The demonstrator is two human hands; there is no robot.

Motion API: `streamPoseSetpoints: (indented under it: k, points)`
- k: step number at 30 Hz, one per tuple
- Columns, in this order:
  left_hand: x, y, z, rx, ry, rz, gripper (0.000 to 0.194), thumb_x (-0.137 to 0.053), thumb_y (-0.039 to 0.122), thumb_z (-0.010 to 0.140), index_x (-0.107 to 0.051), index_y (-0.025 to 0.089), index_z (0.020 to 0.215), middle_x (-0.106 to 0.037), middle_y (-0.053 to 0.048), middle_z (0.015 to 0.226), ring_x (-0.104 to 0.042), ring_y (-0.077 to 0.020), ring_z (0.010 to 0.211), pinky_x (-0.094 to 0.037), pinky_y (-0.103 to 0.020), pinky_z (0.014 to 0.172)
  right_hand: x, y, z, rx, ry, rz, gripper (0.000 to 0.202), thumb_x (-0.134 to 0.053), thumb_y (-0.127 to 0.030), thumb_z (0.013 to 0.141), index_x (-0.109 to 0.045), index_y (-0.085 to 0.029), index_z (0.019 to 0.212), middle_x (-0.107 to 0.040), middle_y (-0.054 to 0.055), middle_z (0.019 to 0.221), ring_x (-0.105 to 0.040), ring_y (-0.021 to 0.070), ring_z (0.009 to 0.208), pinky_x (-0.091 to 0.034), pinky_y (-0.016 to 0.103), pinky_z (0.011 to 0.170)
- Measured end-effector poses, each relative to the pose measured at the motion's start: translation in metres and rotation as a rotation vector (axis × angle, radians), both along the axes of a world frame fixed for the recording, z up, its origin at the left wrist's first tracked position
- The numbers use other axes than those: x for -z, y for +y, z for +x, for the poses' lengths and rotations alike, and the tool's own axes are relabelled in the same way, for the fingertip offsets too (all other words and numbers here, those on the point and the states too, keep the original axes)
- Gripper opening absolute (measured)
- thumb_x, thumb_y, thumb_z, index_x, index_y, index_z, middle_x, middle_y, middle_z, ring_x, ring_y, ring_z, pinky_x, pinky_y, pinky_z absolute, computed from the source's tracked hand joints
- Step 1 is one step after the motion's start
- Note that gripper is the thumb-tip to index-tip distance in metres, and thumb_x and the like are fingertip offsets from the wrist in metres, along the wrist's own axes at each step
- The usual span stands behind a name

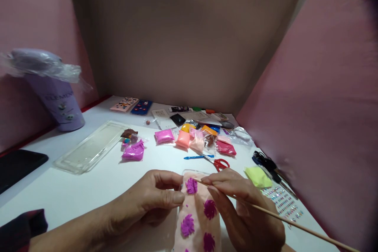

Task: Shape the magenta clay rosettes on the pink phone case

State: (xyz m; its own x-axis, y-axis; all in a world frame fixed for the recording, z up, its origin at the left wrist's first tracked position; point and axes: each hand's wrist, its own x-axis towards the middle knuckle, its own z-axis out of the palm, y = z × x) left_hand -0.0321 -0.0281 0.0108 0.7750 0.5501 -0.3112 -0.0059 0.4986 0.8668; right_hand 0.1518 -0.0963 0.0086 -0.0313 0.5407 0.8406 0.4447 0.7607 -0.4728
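Note:
A flat rectangular panel [198, 215] with a clear rim is covered in pale peach clay. Several fringed purple clay flowers [187, 226] sit on it. My left hand [147, 201] pinches the panel's left edge near the top, thumb on the front and fingers behind. In my right hand [251, 208], a thin wooden skewer [291, 222] is held like a pencil. Its tip touches or nearly touches the top-left flower [191, 186]. The skewer's long end slants down to the right. The panel's lower end is cut off by the frame.
Beyond my hands lie red-handled scissors [221, 164], a blue tool [198, 157] and bagged clay packets [164, 136]. A clear tray [91, 147], a black phone [22, 167] and a purple tumbler [56, 98] are leftward. Rightward are a yellow packet [258, 176] and a gem sheet [283, 204].

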Motion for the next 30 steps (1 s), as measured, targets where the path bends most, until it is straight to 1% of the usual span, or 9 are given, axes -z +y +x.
streamPoseSetpoints:
  k: [5, 9, 13, 18, 24, 27, 30]
  points:
    - [0.0038, 0.0015, 0.001, 0.013, -0.02, 0.018, 0.036, -0.075, 0.034, 0.065, -0.07, 0.011, 0.092, -0.038, 0.007, 0.046, -0.022, -0.0031, 0.038, -0.024, -0.021, 0.043, 0.0007, -0.0008, -0.0016, 0.008, -0.025, 0.011, 0.034, -0.055, 0.011, 0.072, -0.061, -0.015, 0.093, -0.07, 0.006, 0.083, -0.067, 0.0172, 0.076, -0.057, 0.032, 0.065]
    - [0.006, 0.0021, 0.0013, 0.015, -0.031, 0.023, 0.034, -0.075, 0.034, 0.066, -0.069, 0.011, 0.09, -0.037, 0.008, 0.045, -0.02, -0.0025, 0.038, -0.019, -0.02, 0.041, -0.0009, -0.0014, -0.0016, 0.018, -0.033, 0.01, 0.034, -0.056, 0.011, 0.072, -0.061, -0.015, 0.093, -0.07, 0.006, 0.083, -0.067, 0.0173, 0.077, -0.057, 0.033, 0.066]
    - [0.0061, 0.003, 0.0004, 0.03, -0.015, 0.019, 0.04, -0.075, 0.036, 0.065, -0.069, 0.011, 0.095, -0.036, 0.008, 0.044, -0.021, -0.0032, 0.038, -0.018, -0.021, 0.04, -0.0026, -0.0019, -0.0018, 0.025, 0.003, 0.011, 0.034, -0.056, 0.011, 0.071, -0.061, -0.015, 0.091, -0.07, 0.006, 0.082, -0.067, 0.0181, 0.077, -0.057, 0.033, 0.065]
    - [0.0047, 0.0036, 0.0001, 0.044, -0.025, 0.024, 0.041, -0.074, 0.035, 0.067, -0.068, 0.011, 0.101, -0.039, 0.007, 0.047, -0.021, -0.0031, 0.039, -0.02, -0.021, 0.042, -0.0003, -0.0011, -0.0009, 0.03, -0.04, 0.028, 0.034, -0.056, 0.011, 0.071, -0.061, -0.015, 0.094, -0.069, 0.006, 0.082, -0.067, 0.0181, 0.076, -0.057, 0.033, 0.064]
    - [0.0036, 0.003, 0.0005, 0.031, -0.013, 0.004, 0.039, -0.077, 0.036, 0.064, -0.069, 0.012, 0.093, -0.037, 0.007, 0.046, -0.022, -0.0032, 0.038, -0.019, -0.021, 0.04, 0.0003, -0.0003, -0.0008, 0.019, -0.051, 0.009, 0.036, -0.056, 0.01, 0.072, -0.061, -0.018, 0.095, -0.07, 0.005, 0.084, -0.067, 0.0182, 0.076, -0.056, 0.032, 0.063]
    - [0.005, 0.0035, 0.0009, 0.028, -0.022, 0.002, 0.038, -0.077, 0.036, 0.063, -0.07, 0.012, 0.092, -0.038, 0.007, 0.046, -0.023, -0.0034, 0.038, -0.021, -0.021, 0.041, -0.0014, -0.0016, -0.0008, 0.024, -0.078, 0.018, 0.037, -0.057, 0.01, 0.07, -0.062, -0.017, 0.096, -0.07, 0.006, 0.085, -0.067, 0.0181, 0.077, -0.056, 0.032, 0.065]
    - [0.0054, 0.004, 0.0008, 0.032, -0.02, -0.001, 0.041, -0.077, 0.036, 0.063, -0.07, 0.012, 0.095, -0.039, 0.006, 0.046, -0.027, -0.0046, 0.039, -0.025, -0.022, 0.044, -0.003, -0.0025, -0.0008, 0.017, -0.039, 0.023, 0.038, -0.056, 0.011, 0.071, -0.062, -0.018, 0.095, -0.07, 0.005, 0.084, -0.067, 0.0174, 0.076, -0.057, 0.032, 0.064]
